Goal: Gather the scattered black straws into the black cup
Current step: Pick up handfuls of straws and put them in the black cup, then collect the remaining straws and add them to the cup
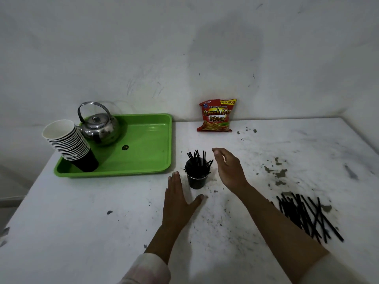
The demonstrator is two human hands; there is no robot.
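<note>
A person's two bare hands flank a black cup (196, 181) standing near the middle of a scuffed white table (82, 222), a bundle of black straws (198, 160) already standing in it and fanning above its rim. The left hand (178, 203) lies flat on the tabletop just beside the cup, fingers straight and together, thumb spread toward the cup's base, grasping nothing. The right hand (230, 170) hangs above the table on the cup's other side, fingers loosely curled and empty. A loose pile of straws (307, 216) lies crisscrossed toward the table's right edge, well apart from the cup. At the far left corner a green tray (147, 140) carries a metal kettle (98, 128) and a tilted stack of paper cups (69, 144). A red snack bag (216, 116) leans against the wall at the far edge.
</note>
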